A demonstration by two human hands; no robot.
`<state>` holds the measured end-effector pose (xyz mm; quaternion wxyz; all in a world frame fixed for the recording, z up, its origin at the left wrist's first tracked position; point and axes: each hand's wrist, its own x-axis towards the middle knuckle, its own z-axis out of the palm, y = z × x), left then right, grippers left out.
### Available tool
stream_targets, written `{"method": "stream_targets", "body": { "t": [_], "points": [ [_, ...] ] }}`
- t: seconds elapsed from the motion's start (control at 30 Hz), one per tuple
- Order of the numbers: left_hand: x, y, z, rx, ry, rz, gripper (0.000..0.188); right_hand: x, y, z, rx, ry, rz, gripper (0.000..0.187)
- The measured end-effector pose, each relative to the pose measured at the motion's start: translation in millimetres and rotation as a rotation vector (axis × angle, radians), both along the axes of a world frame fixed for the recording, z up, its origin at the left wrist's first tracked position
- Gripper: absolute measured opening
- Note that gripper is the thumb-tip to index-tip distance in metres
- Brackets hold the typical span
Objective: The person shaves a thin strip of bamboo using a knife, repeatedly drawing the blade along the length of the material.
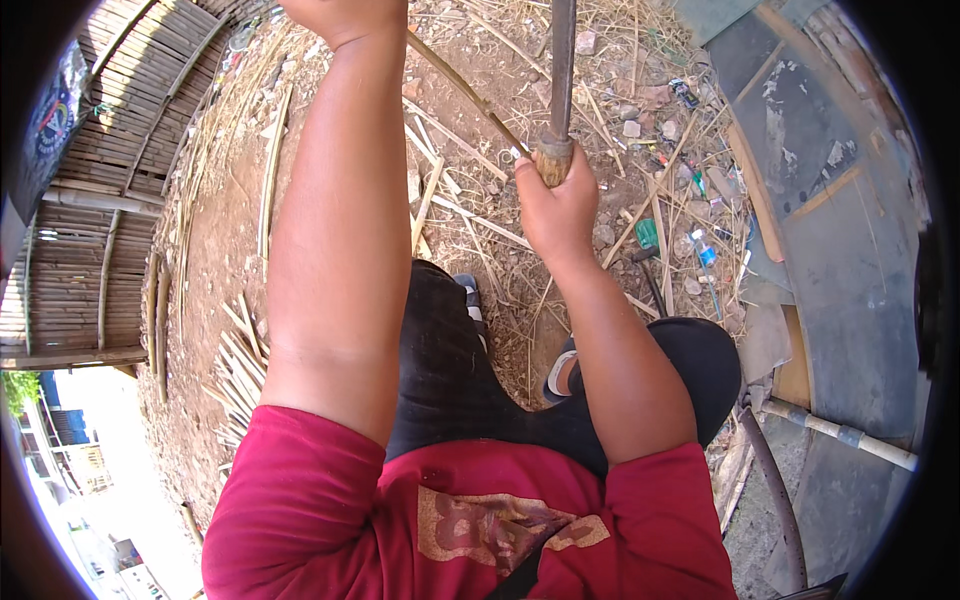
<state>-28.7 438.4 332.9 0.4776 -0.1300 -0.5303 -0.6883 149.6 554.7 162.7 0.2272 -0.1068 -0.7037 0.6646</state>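
My right hand is closed round the wooden handle of a long-bladed knife. The dark, narrow blade points away from me and runs out past the top edge. Beside my right thumb ends a thin brown stick, which slants up to the left and passes behind my left forearm. Whether the thumb presses on the stick I cannot tell. My left hand is stretched far forward at the top edge. Only its back part shows, and its fingers are out of the picture.
Split bamboo strips and straw litter the dirt ground, with a pile of cut sticks at left. A bamboo wall stands left. Grey sheets lean at right, near a pipe, a plastic bottle and a green object.
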Motion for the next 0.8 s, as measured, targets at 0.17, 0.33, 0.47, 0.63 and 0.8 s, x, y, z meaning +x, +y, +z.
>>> {"method": "stream_targets", "body": {
  "t": [0.17,0.33,0.47,0.63,0.8],
  "points": [
    [-90,23,60,0.632,0.023,0.666,0.069,5,-29,-100,0.344,-0.481,0.16,0.035],
    [-6,-3,9,0.052,0.036,-0.029,0.066,-3,-17,-88,0.045,-0.536,0.268,0.034],
    [-5,3,7,0.092,0.0,-0.071,0.067,9,-33,-47,-0.144,-0.51,0.213,0.022],
    [-8,15,8,-0.07,0.133,0.06,0.074,9,-27,-27,0.146,-0.261,0.069,0.026],
    [-9,6,4,-0.062,0.089,0.014,0.07,-3,-21,-21,0.15,0.028,-0.005,0.031]
  ]
}}
